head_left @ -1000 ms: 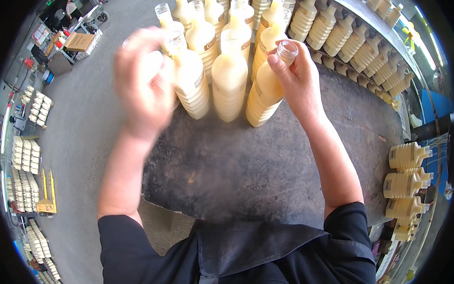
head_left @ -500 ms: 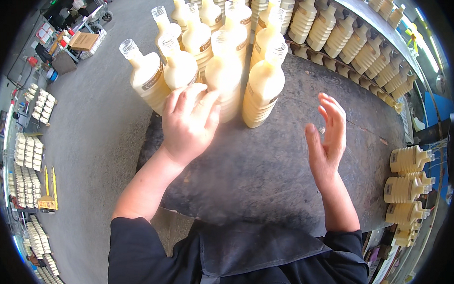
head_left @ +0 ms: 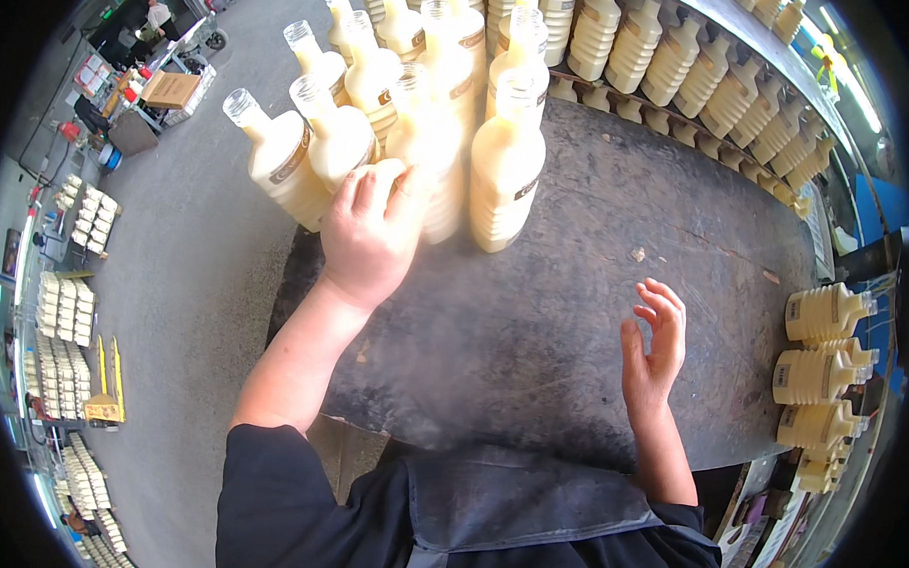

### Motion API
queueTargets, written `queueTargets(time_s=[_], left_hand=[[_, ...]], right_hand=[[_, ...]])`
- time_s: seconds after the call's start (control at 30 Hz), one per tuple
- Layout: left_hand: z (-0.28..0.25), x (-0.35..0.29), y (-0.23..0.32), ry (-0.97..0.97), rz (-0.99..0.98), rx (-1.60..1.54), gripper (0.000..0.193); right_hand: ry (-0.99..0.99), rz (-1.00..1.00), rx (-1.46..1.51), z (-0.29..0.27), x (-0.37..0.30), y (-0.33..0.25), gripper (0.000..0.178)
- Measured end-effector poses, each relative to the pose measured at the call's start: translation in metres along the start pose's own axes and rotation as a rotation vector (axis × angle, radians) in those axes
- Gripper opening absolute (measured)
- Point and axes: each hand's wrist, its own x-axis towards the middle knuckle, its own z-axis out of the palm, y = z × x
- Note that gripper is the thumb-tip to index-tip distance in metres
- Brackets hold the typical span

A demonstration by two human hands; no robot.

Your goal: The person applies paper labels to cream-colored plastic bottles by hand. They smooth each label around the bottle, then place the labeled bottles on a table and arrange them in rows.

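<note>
A group of cream-filled clear bottles (head_left: 505, 186) with narrow open necks and brown-edged labels stands upright at the far left of the dark table (head_left: 571, 388). My left hand (head_left: 371, 226) is against the front row, its fingers curled and closed on the side of a bottle (head_left: 433, 168) in the middle of that row. Its fingertips are partly hidden between this bottle and the neighbouring bottle (head_left: 341, 145) to the left. My right hand (head_left: 656, 341) hovers over the table to the right, fingers apart and holding nothing.
Rows of similar filled bottles (head_left: 638, 50) line a shelf along the back right. More bottles (head_left: 822, 367) lie stacked on their sides at the right. Beyond the table's left edge, a yellow pallet jack (head_left: 105, 402) and stacked bottles (head_left: 65, 305) stand on the grey floor; a person (head_left: 161, 18) is far off.
The view has shifted slightly, moving the bottles leftward in the picture. My left hand stays at the same front bottles. My right hand has drawn down toward me, still open.
</note>
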Motion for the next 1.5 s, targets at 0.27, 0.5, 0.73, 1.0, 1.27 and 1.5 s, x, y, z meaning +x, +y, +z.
queueTargets(time_s=[0.27, 0.5, 0.73, 1.0, 1.27, 1.5], left_hand=[[-0.007, 0.002, 0.008, -0.052, -0.113, -0.038, 0.046], [-0.004, -0.005, 0.006, 0.011, -0.173, -0.066, 0.036], [-0.004, -0.012, 0.003, 0.049, -0.243, -0.132, 0.034], [-0.019, -0.005, 0.017, 0.029, -0.371, -0.232, 0.012], [-0.046, -0.01, 0.152, -0.162, -0.48, -0.774, 0.045], [-0.046, 0.059, 0.421, 0.075, 0.74, -1.009, 0.064]], right_hand=[[0.025, 0.141, 0.034, -0.009, -0.021, 0.007, 0.036], [0.052, 0.231, 0.043, -0.009, -0.039, 0.016, 0.025], [0.091, 0.246, 0.006, -0.016, -0.055, 0.018, 0.022], [0.146, 0.285, 0.019, -0.063, -0.092, 0.026, 0.025], [0.097, 0.769, 0.233, -0.126, -0.127, 0.035, 0.032], [0.097, -0.111, 0.939, -0.167, -0.074, 0.018, 0.065]])
